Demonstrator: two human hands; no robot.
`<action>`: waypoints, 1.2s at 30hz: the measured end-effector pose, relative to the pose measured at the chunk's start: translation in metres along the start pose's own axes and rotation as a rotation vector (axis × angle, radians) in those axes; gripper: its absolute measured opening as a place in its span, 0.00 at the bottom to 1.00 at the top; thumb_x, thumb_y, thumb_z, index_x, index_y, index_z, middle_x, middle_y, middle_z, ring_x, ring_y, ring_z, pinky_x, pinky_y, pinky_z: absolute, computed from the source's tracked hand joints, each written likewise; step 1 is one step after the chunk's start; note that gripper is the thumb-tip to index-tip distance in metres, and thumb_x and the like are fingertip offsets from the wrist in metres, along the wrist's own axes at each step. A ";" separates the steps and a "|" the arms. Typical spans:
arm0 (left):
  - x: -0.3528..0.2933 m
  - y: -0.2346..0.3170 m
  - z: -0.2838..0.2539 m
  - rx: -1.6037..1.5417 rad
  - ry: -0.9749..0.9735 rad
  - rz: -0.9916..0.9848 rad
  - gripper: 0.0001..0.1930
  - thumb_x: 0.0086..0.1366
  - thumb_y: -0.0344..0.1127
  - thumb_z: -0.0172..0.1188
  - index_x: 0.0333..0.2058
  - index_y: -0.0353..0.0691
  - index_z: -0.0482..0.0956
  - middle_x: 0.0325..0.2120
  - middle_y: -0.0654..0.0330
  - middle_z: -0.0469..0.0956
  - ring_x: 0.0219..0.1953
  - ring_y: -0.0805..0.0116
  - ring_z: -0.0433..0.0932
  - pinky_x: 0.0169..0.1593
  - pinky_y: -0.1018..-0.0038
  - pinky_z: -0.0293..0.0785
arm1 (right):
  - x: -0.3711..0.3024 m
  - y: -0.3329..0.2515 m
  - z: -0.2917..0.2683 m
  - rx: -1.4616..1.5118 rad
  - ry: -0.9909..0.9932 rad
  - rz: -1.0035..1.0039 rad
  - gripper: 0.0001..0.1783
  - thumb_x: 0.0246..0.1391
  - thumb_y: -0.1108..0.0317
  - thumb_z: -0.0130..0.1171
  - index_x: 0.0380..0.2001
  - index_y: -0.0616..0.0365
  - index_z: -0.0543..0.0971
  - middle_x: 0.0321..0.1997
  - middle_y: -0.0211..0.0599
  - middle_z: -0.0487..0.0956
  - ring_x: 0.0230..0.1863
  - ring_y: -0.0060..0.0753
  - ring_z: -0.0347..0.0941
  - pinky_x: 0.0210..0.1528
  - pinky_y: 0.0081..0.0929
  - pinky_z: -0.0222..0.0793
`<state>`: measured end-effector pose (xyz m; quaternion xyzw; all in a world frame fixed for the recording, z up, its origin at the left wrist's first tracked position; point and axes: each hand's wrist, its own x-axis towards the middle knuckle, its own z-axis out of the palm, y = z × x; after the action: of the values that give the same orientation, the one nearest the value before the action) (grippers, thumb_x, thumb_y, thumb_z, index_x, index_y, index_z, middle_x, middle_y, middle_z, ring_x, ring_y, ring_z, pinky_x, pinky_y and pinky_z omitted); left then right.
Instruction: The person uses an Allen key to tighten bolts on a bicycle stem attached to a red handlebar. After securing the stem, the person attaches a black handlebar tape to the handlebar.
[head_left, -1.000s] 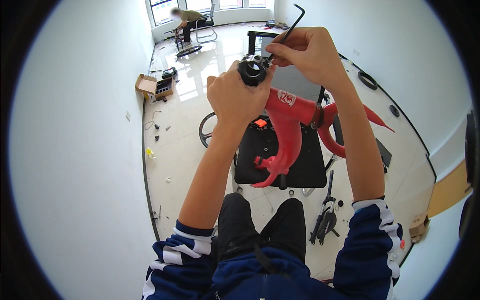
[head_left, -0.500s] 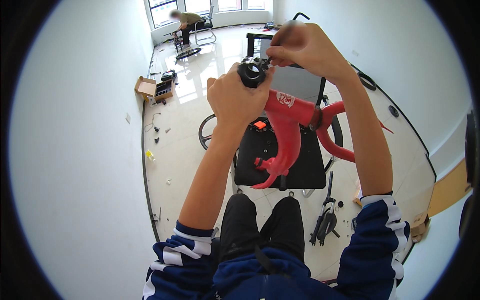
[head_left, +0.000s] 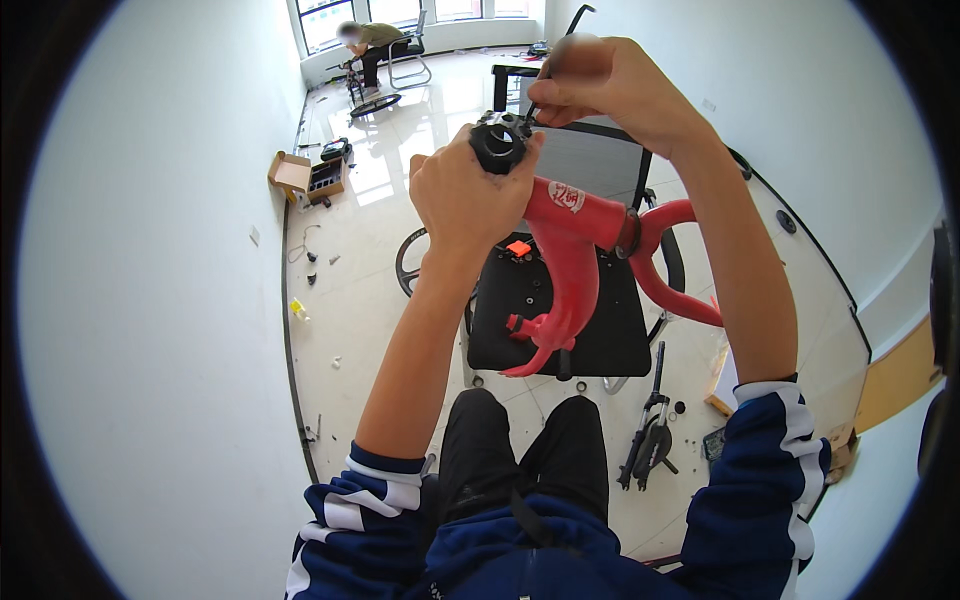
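Note:
My left hand (head_left: 455,190) is wrapped round a black bicycle stem (head_left: 498,147) with a round opening, at one end of a red bicycle frame (head_left: 575,260). A black L-shaped hex key (head_left: 578,17) is pinched in my right hand (head_left: 595,88). Its lower end meets the stem's edge near a bolt, though my fingers partly hide the contact. The frame is held over a black chair (head_left: 610,345), its curved rear part reaching right beneath my right forearm.
Small parts and an orange piece (head_left: 518,249) lie on the chair seat. A suspension fork (head_left: 655,420) is on the floor at right, an open cardboard box (head_left: 292,173) at left. Far back, a seated person (head_left: 375,45) bends over a bicycle (head_left: 365,95).
The hex key has swung, its bent upper end now higher and further left. My right hand has shifted slightly left and up; the stem and my left hand have moved slightly left.

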<state>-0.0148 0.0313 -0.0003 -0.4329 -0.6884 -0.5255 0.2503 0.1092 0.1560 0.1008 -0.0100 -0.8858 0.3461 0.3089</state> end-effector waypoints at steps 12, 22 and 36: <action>0.002 -0.002 0.002 -0.052 -0.011 -0.003 0.23 0.56 0.57 0.67 0.21 0.41 0.78 0.13 0.60 0.78 0.17 0.57 0.78 0.38 0.65 0.69 | -0.017 -0.008 0.007 0.051 0.079 -0.025 0.10 0.57 0.70 0.66 0.40 0.63 0.83 0.35 0.39 0.85 0.37 0.32 0.85 0.49 0.28 0.80; 0.003 -0.004 0.004 -0.079 -0.007 0.009 0.21 0.56 0.54 0.67 0.22 0.40 0.79 0.14 0.58 0.79 0.18 0.57 0.79 0.38 0.65 0.69 | -0.011 -0.011 0.011 -0.109 0.025 -0.092 0.10 0.56 0.71 0.66 0.41 0.62 0.83 0.36 0.41 0.86 0.37 0.32 0.85 0.50 0.31 0.80; 0.005 0.004 0.004 -0.108 -0.012 0.017 0.18 0.54 0.50 0.67 0.22 0.40 0.78 0.13 0.57 0.78 0.18 0.55 0.78 0.38 0.64 0.69 | -0.017 -0.012 0.028 -0.024 0.265 -0.093 0.13 0.54 0.69 0.69 0.39 0.67 0.83 0.30 0.44 0.86 0.31 0.29 0.85 0.36 0.23 0.82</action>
<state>-0.0132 0.0376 0.0048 -0.4548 -0.6567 -0.5571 0.2271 0.1099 0.1256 0.0831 -0.0182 -0.8408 0.3165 0.4388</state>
